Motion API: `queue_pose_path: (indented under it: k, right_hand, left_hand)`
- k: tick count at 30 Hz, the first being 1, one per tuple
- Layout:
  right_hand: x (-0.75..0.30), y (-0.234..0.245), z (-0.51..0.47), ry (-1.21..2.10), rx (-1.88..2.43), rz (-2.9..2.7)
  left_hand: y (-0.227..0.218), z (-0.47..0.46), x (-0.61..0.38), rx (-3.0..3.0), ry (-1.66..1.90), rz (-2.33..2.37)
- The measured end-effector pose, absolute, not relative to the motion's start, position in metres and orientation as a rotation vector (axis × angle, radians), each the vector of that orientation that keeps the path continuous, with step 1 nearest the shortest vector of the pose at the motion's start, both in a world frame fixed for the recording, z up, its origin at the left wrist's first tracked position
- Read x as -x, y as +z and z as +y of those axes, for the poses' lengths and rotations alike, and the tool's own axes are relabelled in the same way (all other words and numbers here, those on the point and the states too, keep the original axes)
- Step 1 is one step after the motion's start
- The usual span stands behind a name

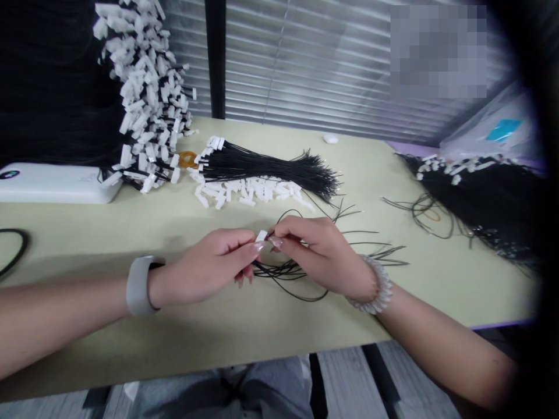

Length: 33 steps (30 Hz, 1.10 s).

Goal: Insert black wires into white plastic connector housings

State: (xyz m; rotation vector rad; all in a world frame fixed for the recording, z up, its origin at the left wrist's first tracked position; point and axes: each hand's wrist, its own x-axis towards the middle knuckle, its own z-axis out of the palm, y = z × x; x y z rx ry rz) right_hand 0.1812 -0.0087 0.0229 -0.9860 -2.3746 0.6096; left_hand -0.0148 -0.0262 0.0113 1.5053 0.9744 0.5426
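My left hand [216,262] and my right hand [317,250] meet over the middle of the pale table [218,326]. Between their fingertips sits a small white plastic connector [261,235], pinched by both hands. Thin black wires [288,273] trail from under my hands and loop on the table below them. My left wrist carries a grey band, my right wrist a beaded bracelet.
A bundle of black wires with white connectors [266,166] lies behind my hands, loose white connectors [248,192] beside it. A hanging cluster of connectors [144,87] is at back left, a white box [55,183] at left, more wire bundles [476,192] at right.
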Motion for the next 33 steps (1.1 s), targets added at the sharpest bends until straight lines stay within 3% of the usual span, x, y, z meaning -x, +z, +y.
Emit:
queue_pose_path:
  k: [14,19,33]
  right_hand:
    - [-0.187,0.030,-0.005,0.803,0.972,-2.423]
    - [-0.188,0.030,-0.010,0.882,0.939,-2.408]
    - [-0.181,0.022,-0.011,0.612,1.120,-2.231]
  left_hand:
    - [0.012,-0.028,0.011,-1.309,0.602,1.007]
    - [0.006,-0.018,0.016,-1.113,0.780,1.034]
    - [0.008,-0.024,0.016,-1.428,0.586,0.912]
